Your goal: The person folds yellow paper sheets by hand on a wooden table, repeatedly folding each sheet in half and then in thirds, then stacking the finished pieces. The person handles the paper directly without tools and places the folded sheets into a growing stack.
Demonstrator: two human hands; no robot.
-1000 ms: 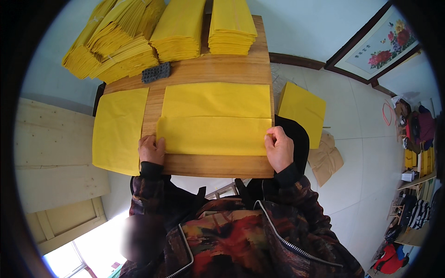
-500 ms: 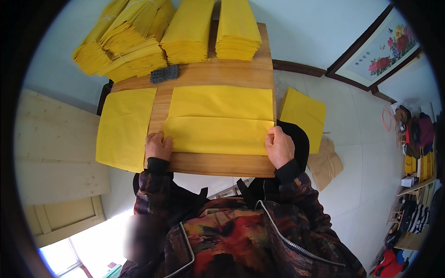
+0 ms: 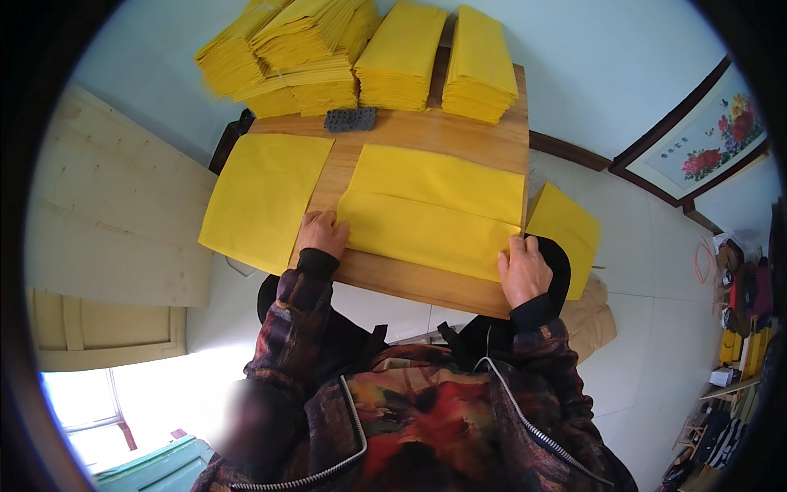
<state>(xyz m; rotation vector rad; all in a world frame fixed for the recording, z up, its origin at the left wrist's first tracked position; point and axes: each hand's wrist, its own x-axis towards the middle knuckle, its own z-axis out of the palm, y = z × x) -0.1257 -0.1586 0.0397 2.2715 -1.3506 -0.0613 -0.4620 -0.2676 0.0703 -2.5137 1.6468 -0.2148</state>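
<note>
A yellow sheet [image 3: 426,234] lies on the wooden table in front of me, its near part folded over so that a long edge runs across it. My left hand [image 3: 324,235] is closed at the left end of the fold, with thumb and fingers at the sheet's edge. At the right end, my right hand [image 3: 525,269] has its curled fingers on the sheet's near right corner. Both hands rest low, close to the table top. Left of the folded piece lies another flat yellow sheet [image 3: 266,197], partly over the table's left edge.
Tall stacks of yellow sheets [image 3: 398,61] line the table's [image 3: 393,271] far side, with a dark grey textured block [image 3: 351,120] before them. More yellow material [image 3: 566,234] sits beyond the right edge, above brown paper [image 3: 592,320]. A wooden board [image 3: 123,180] stands at left.
The whole view has shifted and turned slightly, so the table appears farther right and tilted. Both hands remain at the two ends of the folded sheet.
</note>
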